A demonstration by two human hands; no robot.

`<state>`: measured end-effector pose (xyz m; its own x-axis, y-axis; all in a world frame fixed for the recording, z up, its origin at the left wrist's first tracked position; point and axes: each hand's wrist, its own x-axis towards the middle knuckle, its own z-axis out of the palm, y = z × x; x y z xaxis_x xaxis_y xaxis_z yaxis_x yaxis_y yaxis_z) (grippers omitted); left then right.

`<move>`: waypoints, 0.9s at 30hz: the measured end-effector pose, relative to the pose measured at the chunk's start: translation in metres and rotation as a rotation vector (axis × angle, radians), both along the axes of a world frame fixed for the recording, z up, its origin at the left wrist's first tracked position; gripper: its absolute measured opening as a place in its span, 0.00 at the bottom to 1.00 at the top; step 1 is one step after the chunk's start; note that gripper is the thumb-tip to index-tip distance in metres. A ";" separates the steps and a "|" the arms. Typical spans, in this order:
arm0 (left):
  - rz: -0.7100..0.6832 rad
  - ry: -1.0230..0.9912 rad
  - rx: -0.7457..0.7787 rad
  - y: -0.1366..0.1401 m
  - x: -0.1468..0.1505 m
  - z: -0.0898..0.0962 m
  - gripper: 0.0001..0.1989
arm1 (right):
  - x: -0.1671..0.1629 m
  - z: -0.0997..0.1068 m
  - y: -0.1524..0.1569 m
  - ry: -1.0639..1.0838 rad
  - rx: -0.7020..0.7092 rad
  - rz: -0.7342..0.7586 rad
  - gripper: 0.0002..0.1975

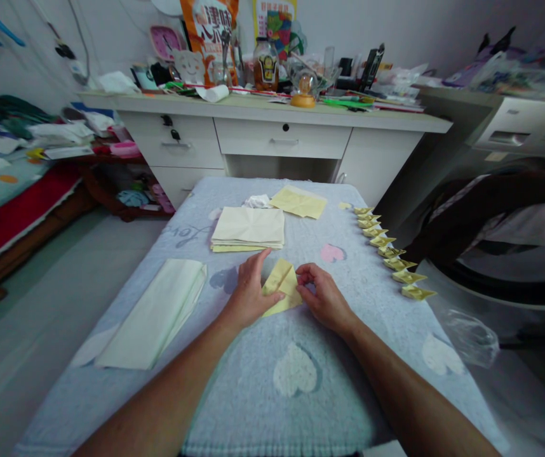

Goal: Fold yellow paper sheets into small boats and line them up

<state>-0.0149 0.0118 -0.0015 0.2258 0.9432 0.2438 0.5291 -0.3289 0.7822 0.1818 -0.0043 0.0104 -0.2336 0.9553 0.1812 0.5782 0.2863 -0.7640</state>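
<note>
A partly folded sheet of yellow paper point(284, 282) lies on the blue cloth between my two hands. My left hand point(252, 287) has its thumb on the paper's lower left part, with the fingers stretched out along its left side. At the right edge of the same paper, my right hand point(322, 293) pinches with thumb and fingertips. Beyond the hands sits a stack of cream paper squares point(248, 227) with creases. Behind it are creased yellow sheets point(298, 202) and a crumpled white tissue point(257, 202). Folded pale green paper point(158, 314) lies to the left.
A row of several folded yellow paper boats point(393, 252) runs along the table's right edge. The covered table point(296, 419) stands before a white desk point(282, 136) crowded with jars and packets. A washing machine point(515, 136) is at right, a bed point(15, 203) at left.
</note>
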 end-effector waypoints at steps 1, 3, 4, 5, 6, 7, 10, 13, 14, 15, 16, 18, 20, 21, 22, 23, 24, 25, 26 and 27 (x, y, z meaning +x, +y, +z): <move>-0.020 -0.055 -0.061 -0.001 0.001 0.002 0.45 | 0.000 0.000 0.000 0.038 -0.001 -0.002 0.11; -0.081 -0.192 -0.221 -0.002 0.003 0.006 0.41 | 0.000 0.002 -0.001 0.110 -0.005 -0.001 0.12; -0.103 -0.261 -0.296 -0.003 0.004 0.008 0.38 | 0.001 0.004 -0.002 0.141 -0.011 0.001 0.12; -0.108 -0.315 -0.346 -0.003 0.006 0.011 0.34 | 0.001 0.005 -0.002 0.172 -0.018 0.001 0.12; -0.098 -0.388 -0.372 -0.004 0.007 0.013 0.29 | 0.001 0.007 -0.002 0.202 -0.024 0.002 0.11; -0.095 -0.451 -0.398 -0.005 0.008 0.015 0.24 | 0.002 0.008 -0.002 0.234 -0.032 0.000 0.11; -0.054 -0.679 -0.483 -0.007 0.011 0.019 0.20 | 0.002 0.011 -0.002 0.316 -0.082 0.020 0.09; -0.018 -0.833 -0.543 -0.010 0.013 0.018 0.20 | 0.001 0.010 -0.002 0.376 -0.165 0.075 0.13; -0.011 -0.858 -0.556 -0.011 0.013 0.017 0.20 | 0.001 0.009 -0.002 0.391 -0.185 0.088 0.13; -0.008 -0.873 -0.565 -0.012 0.013 0.016 0.20 | 0.000 0.008 -0.002 0.405 -0.199 0.094 0.14; -0.008 -0.876 -0.571 -0.014 0.014 0.016 0.19 | -0.001 0.007 -0.002 0.414 -0.208 0.096 0.14; -0.018 -0.863 -0.581 -0.015 0.014 0.015 0.19 | -0.001 0.006 -0.003 0.424 -0.221 0.092 0.15; -0.026 -0.851 -0.575 -0.016 0.013 0.015 0.19 | 0.000 0.007 -0.003 0.434 -0.240 0.103 0.16; -0.026 -0.854 -0.561 -0.015 0.012 0.015 0.19 | 0.001 0.007 -0.003 0.440 -0.250 0.113 0.16; -0.020 -0.861 -0.541 -0.015 0.011 0.015 0.19 | 0.002 0.007 -0.003 0.445 -0.259 0.125 0.16; -0.012 -0.868 -0.519 -0.014 0.010 0.016 0.20 | 0.003 0.008 -0.003 0.447 -0.265 0.136 0.16; -0.005 -0.869 -0.499 -0.013 0.008 0.016 0.20 | 0.004 0.008 -0.004 0.445 -0.270 0.143 0.16; 0.000 -0.865 -0.484 -0.012 0.007 0.016 0.19 | 0.004 0.008 -0.003 0.445 -0.277 0.146 0.16; 0.006 -0.855 -0.474 -0.011 0.006 0.016 0.19 | 0.004 0.008 -0.003 0.451 -0.288 0.144 0.16; 0.010 -0.839 -0.467 -0.010 0.005 0.016 0.19 | 0.004 0.007 -0.003 0.471 -0.296 0.134 0.15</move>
